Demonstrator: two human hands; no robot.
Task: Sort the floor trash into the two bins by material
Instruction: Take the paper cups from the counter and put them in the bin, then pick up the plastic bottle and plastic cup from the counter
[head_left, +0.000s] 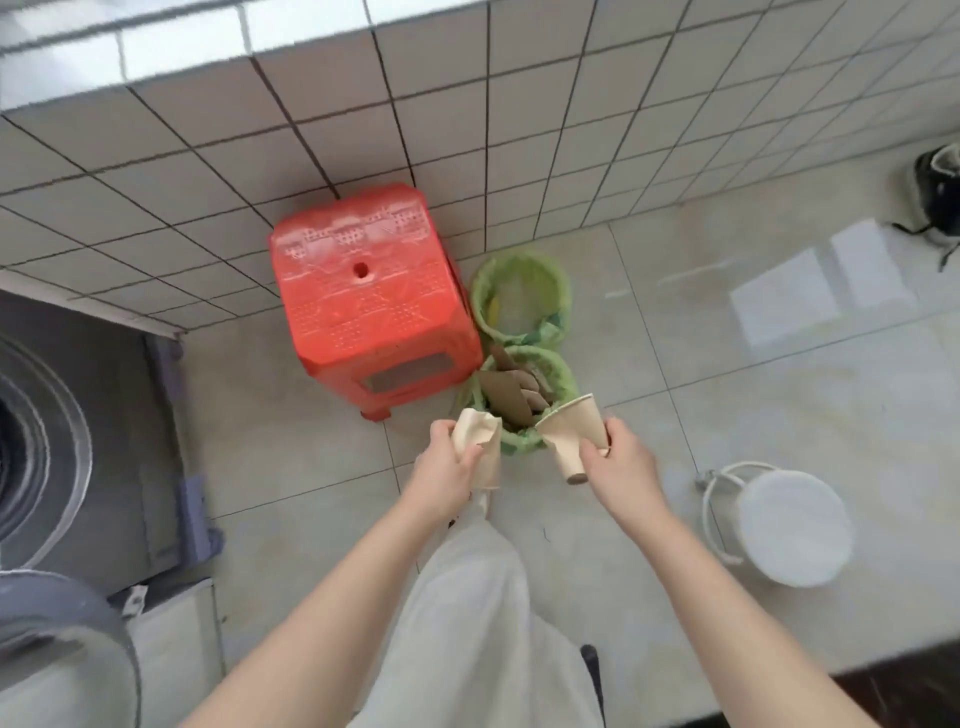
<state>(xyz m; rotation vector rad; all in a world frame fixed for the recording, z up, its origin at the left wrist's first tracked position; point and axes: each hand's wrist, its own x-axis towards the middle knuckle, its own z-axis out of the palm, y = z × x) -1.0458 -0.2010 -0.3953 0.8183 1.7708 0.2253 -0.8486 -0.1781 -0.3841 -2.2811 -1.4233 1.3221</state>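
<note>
Cardboard scraps in near bin

Both my arms are stretched out forward and down, left hand and right hand each curled tight around something, knuckles up.

The near bin is packed with cardboard that sticks up past its rim. The far bin gapes open. A red stool crowds both on the left; bare floor lies open on the right, up to a white bucket.
</note>
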